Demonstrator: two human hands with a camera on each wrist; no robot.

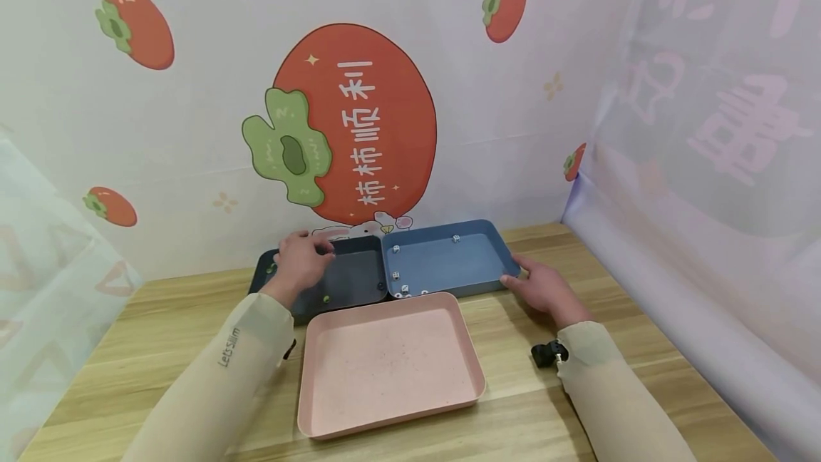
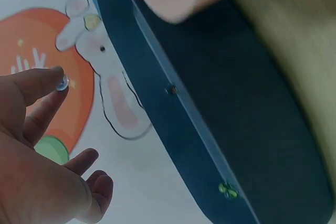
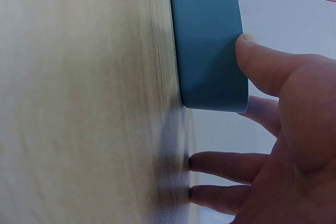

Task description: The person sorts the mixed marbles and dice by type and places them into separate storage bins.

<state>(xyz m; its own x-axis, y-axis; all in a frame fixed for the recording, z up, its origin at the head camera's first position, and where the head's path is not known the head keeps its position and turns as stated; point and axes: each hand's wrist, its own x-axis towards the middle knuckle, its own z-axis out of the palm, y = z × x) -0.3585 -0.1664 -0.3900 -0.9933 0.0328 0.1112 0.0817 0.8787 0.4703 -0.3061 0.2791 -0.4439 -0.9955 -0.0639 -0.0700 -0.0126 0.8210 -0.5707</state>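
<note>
In the left wrist view, my left hand (image 1: 300, 259) pinches a small clear marble (image 2: 62, 83) between thumb and forefinger. It is above the dark navy tray (image 1: 359, 248), where green marbles (image 1: 326, 299) and a dark marble (image 1: 380, 286) lie. My right hand (image 1: 544, 286) grips the front right corner of the blue tray (image 1: 449, 269), thumb on the front wall and a finger round the side. Inside the blue tray are several white dice (image 1: 395, 276), and small white ring-like pieces (image 1: 425, 293) lie along its front edge.
A pink tray (image 1: 391, 369) stands in front of the other two on the wooden table (image 1: 519, 405). Behind the trays hangs a white cloth backdrop (image 1: 212, 127) printed with persimmons. Cloth also hangs at both sides.
</note>
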